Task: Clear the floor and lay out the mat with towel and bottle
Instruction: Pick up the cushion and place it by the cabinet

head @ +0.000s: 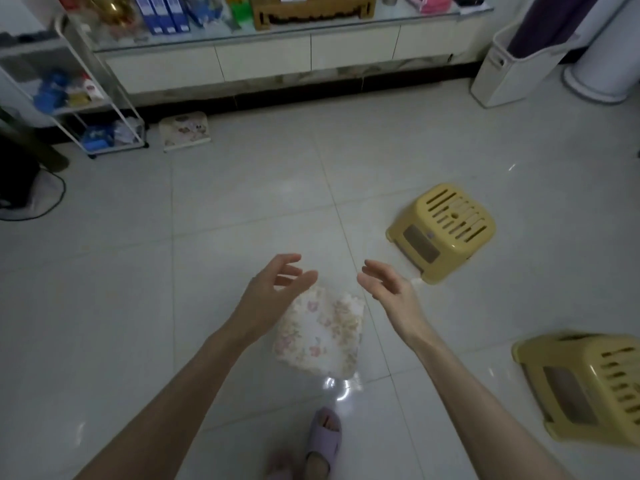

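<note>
Head view: left hand (pixel 273 289) and right hand (pixel 388 289), grip wide, empty, above floral cushion (pixel 322 337).

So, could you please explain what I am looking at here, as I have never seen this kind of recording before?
There is no machine. A person wears one wide-angle camera on the head, looking forward and down, so this single picture shows their own arms. The left hand and right hand are open and hold nothing, and they reach towards a floral cushion on the tiled floor. I cannot tell whether the left hand touches it. Two yellow plastic stools are on the right, one farther and one nearer. A foot in a purple slipper shows below.
</note>
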Action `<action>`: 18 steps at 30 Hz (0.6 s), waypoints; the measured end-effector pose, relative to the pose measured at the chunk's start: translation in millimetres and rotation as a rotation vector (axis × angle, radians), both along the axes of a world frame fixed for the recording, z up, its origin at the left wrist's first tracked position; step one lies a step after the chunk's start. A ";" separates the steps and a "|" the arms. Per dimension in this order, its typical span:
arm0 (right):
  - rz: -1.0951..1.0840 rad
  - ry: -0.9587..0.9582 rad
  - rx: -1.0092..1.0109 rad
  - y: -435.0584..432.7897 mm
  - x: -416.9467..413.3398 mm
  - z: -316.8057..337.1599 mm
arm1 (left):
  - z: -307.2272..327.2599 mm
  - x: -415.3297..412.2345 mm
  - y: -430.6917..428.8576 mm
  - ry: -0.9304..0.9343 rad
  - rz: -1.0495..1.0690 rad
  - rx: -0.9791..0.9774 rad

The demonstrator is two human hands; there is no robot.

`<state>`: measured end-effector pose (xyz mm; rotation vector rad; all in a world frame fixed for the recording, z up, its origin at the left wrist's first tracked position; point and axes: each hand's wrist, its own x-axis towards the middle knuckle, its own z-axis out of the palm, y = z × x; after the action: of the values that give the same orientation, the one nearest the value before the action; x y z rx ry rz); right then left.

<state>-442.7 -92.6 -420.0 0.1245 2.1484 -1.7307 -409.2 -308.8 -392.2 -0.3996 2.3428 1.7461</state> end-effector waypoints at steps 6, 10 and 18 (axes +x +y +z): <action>-0.058 -0.171 0.016 -9.7 -16.2 -113.6 | -113.8 -27.3 -13.3 -0.140 0.044 0.049; -0.113 -0.249 0.026 -9.9 -18.2 -185.9 | -194.7 -36.7 -23.2 -0.220 0.080 0.074; -0.207 -0.327 0.082 -6.4 2.6 -335.7 | -380.4 -33.0 -26.8 -0.393 0.093 0.070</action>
<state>-440.1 -99.0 -755.7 0.6264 2.0179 -1.5968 -442.2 -335.6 -772.6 -0.7727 2.0089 1.6058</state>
